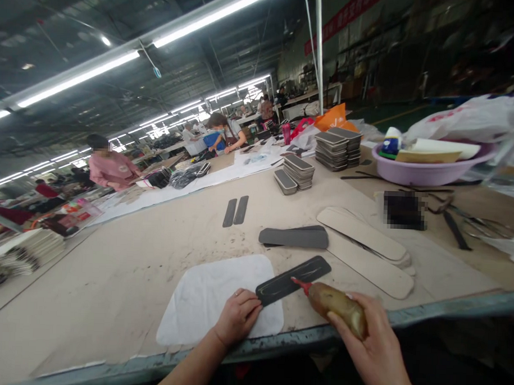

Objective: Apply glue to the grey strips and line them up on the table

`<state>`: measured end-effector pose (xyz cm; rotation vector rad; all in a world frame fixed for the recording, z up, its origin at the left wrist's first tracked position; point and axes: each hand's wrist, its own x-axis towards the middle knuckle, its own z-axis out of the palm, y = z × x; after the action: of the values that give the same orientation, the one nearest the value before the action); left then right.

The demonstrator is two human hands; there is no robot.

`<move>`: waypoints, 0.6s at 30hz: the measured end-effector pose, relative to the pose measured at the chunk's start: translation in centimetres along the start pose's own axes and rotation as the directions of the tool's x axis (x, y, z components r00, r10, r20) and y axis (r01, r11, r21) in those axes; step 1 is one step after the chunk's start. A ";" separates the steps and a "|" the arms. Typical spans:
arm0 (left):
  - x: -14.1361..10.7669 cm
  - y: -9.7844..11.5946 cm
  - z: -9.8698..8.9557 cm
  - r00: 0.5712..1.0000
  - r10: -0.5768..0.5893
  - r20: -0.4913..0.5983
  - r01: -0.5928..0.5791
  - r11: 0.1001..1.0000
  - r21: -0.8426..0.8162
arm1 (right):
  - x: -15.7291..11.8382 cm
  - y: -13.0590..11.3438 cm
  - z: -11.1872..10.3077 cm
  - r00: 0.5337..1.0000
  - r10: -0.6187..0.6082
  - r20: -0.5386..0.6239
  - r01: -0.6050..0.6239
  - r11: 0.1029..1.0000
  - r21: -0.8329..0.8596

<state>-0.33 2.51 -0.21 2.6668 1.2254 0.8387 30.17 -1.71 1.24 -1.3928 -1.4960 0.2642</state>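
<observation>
Pinched at its near left end by my left hand (239, 316), a dark rounded strip (294, 279) lies partly over a white sheet (219, 295). A thin pale line of what looks like glue runs around its upper face. My right hand (372, 331) wraps around a squeeze bottle (335, 305) with yellowish-brown contents. The bottle is tilted, and its red nozzle tip is at the strip's surface near the middle. Just beyond lie grey strips (295, 236), overlapping each other. Long beige rounded pieces (368, 252) are fanned out to the right.
Two small dark strips (235, 211) lie farther back. Stacks of rimmed pieces (297, 172) and a taller pile (338, 147) stand behind. A purple basin (435, 168) and scissors (487, 220) sit at right. The table's edge (451, 307) is close to me. Co-workers (114, 165) are across the table.
</observation>
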 end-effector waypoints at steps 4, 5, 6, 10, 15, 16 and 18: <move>0.0 0.0 0.2 1.000 0.008 -0.015 -0.008 1.000 0.029 | -0.8 -1.9 2.0 0.988 -0.005 0.156 -0.017 0.991 0.135; 0.0 0.0 0.2 1.000 0.010 -0.017 -0.009 0.999 0.036 | -1.0 -2.3 2.5 0.983 -0.017 0.185 -0.013 0.987 0.159; -0.1 0.0 0.2 1.000 0.010 -0.019 -0.009 0.999 0.041 | -1.1 -2.5 2.9 0.978 -0.026 0.205 -0.010 0.984 0.176; -0.1 0.0 0.3 0.999 0.006 -0.032 -0.005 0.999 0.042 | -1.3 -3.1 3.8 0.966 -0.035 0.257 -0.013 0.983 0.184; 0.1 0.0 0.1 0.999 0.016 -0.035 -0.015 0.999 0.035 | -1.7 -2.7 3.5 0.957 -0.038 0.287 -0.009 0.987 0.163; 0.1 0.0 0.1 0.999 0.017 -0.033 -0.016 0.999 0.035 | -1.8 -2.6 3.4 0.958 -0.039 0.284 -0.005 0.988 0.152; 0.1 0.0 0.0 1.000 0.016 -0.025 -0.015 0.999 0.031 | -2.0 -2.4 3.2 0.961 -0.041 0.273 0.006 0.991 0.130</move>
<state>-0.23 2.55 -0.20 2.7014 1.2356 0.8656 25.87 -2.60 0.55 -1.2723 -1.6895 0.5486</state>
